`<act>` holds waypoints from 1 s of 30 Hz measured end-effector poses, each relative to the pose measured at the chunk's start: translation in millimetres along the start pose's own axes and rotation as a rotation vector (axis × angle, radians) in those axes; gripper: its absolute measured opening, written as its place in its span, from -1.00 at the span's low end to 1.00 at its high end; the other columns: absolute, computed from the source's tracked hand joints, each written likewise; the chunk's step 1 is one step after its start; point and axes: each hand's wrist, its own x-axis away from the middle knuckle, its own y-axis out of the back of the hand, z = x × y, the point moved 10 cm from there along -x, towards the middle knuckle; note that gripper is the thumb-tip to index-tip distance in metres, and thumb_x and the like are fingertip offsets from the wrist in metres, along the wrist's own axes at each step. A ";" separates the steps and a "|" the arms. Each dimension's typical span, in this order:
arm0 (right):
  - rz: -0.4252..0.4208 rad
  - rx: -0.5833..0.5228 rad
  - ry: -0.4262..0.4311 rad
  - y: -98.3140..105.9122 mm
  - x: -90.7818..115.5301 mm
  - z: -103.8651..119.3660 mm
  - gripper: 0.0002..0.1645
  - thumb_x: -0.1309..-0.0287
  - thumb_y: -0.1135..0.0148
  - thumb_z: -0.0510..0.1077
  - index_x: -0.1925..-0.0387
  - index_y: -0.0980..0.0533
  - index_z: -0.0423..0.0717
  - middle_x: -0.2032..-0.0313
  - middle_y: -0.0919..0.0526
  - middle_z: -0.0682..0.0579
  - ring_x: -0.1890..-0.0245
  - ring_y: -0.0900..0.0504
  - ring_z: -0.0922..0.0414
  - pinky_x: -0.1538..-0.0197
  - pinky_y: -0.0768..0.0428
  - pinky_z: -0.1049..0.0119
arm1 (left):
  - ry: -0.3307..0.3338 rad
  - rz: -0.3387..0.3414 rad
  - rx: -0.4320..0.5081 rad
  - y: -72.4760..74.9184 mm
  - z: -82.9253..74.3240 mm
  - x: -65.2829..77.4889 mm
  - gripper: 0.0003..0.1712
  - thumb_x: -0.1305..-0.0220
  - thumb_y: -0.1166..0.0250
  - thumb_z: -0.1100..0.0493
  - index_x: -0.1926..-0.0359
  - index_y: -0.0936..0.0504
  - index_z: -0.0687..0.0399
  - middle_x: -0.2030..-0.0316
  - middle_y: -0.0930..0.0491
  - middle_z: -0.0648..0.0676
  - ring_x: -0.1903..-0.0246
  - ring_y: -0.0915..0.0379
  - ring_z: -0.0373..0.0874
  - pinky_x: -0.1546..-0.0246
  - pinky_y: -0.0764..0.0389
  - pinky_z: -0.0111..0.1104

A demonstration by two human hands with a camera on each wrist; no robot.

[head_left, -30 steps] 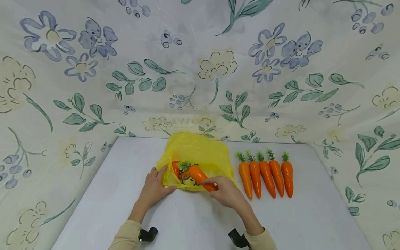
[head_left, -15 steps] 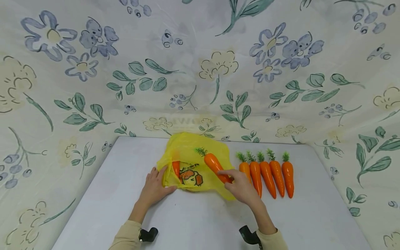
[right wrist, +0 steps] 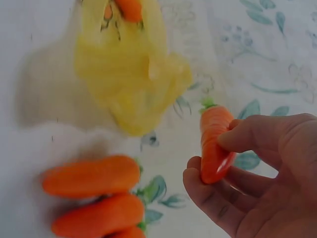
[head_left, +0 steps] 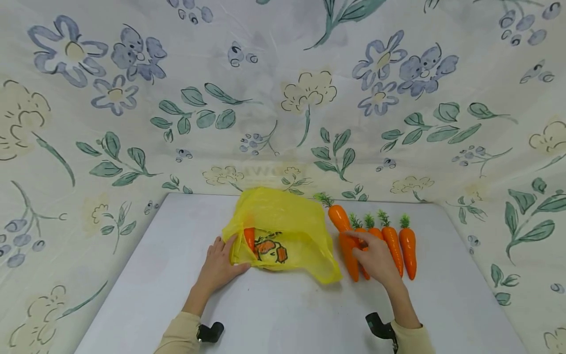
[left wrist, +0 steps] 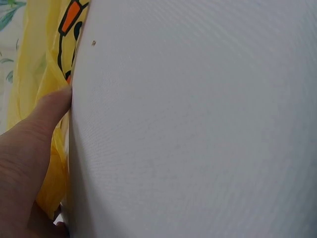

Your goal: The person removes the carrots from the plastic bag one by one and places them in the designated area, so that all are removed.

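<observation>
My right hand (head_left: 376,258) pinches an orange toy carrot (head_left: 338,218) near its tapered end, green top pointing away. This carrot (right wrist: 214,130) appears held between thumb and fingers in the right wrist view. It is above the left end of a row of similar carrots (head_left: 408,250), partly hiding several of them. My left hand (head_left: 217,263) rests with spread fingers at the left corner of a yellow plastic bag (head_left: 283,211). In the left wrist view, the thumb (left wrist: 52,106) touches the bag's edge. Another carrot (head_left: 249,239) shows in the bag's opening; other contents are hidden.
The white table (head_left: 283,314) extends in front of the bag and the row. A floral cloth (head_left: 265,123) rises behind the table and along both sides. Black wrist cameras are on both sleeves.
My right hand has carried the carrot rightward from the bag's opening to above the row. The bag's right front corner has slid out toward the row. My left hand has stayed put.
</observation>
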 end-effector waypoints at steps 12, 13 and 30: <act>-0.146 0.084 -0.021 55.6 5.2 -48.9 -0.49 -0.18 -0.06 -0.37 -0.18 -0.54 -0.19 -0.07 -0.58 -0.35 0.11 -0.57 -0.18 0.38 -0.49 0.30 | -0.006 -0.010 0.007 1.3 -0.6 1.2 0.08 -0.11 -0.40 -0.23 -0.47 -0.16 0.21 -0.41 -0.10 0.48 -0.47 0.21 0.41 -0.43 0.14 0.24; -0.156 0.089 -0.033 58.8 6.1 -53.4 -0.49 -0.19 -0.05 -0.36 -0.19 -0.53 -0.19 -0.08 -0.57 -0.36 0.10 -0.57 -0.19 0.40 -0.48 0.29 | -0.006 -0.010 0.009 1.6 -0.7 1.3 0.08 -0.11 -0.41 -0.22 -0.47 -0.16 0.21 -0.41 -0.10 0.48 -0.47 0.21 0.41 -0.43 0.14 0.23; -0.250 0.109 -0.310 87.2 20.2 -133.4 -0.43 -0.28 0.03 -0.29 -0.33 -0.38 -0.22 -0.22 -0.45 -0.38 -0.07 -0.47 -0.31 0.25 -0.64 0.14 | 0.007 0.005 0.004 1.9 -2.5 1.8 0.07 -0.13 -0.39 -0.23 -0.48 -0.15 0.19 -0.43 -0.09 0.46 -0.48 0.22 0.39 -0.44 0.16 0.22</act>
